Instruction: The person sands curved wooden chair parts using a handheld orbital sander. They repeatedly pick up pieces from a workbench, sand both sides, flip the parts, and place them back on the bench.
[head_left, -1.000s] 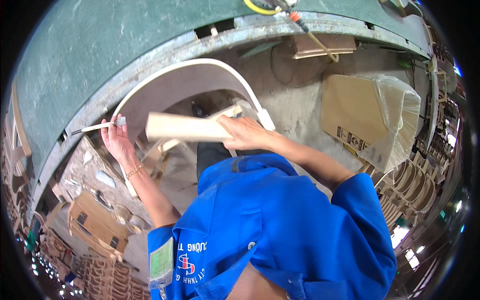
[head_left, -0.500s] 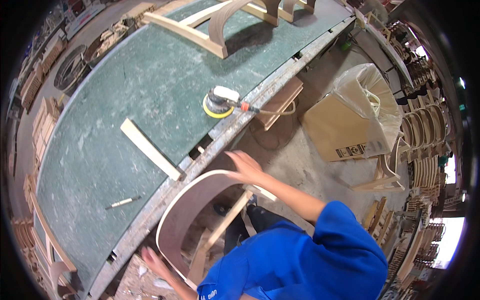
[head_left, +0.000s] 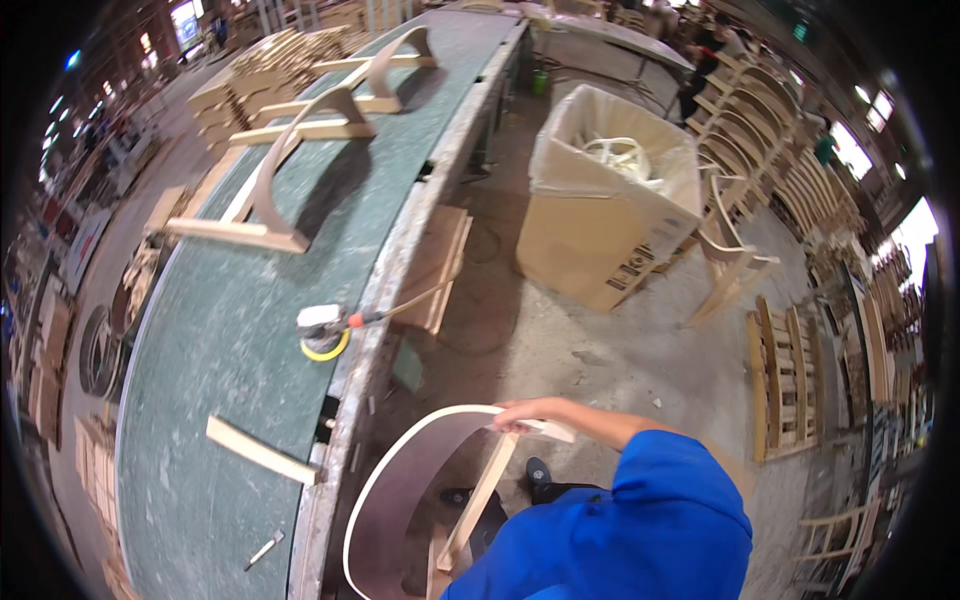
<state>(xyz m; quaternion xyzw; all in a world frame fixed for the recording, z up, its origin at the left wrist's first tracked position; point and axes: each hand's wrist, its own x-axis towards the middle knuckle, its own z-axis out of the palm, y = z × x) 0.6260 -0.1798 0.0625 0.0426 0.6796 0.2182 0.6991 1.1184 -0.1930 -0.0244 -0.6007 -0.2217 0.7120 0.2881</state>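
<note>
A curved wooden chair frame [head_left: 385,494], with a pale edge, a darker inner face and a straight crossbar [head_left: 480,500], is in front of me beside the bench. My right hand [head_left: 515,414] is closed round the upper right end of its rim, where the crossbar meets the curve. My left hand is out of view, and my torso hides the frame's lower part. On the green bench [head_left: 215,370] nearby lie a slightly curved wooden strip [head_left: 262,452] and a pen [head_left: 264,550]. Farther up rests an orbital sander [head_left: 324,332] with a yellow pad and a hose.
Several curved wooden frames [head_left: 265,200] stand along the far part of the bench. Right of it is a large cardboard box [head_left: 590,245] lined with plastic. A wooden pallet [head_left: 785,380] lies on the floor at right, and stacked curved parts [head_left: 750,110] stand behind.
The view has swung up and to the right, showing more of the workshop. My right hand has closed on the frame's rim, and my left hand has left the picture.
</note>
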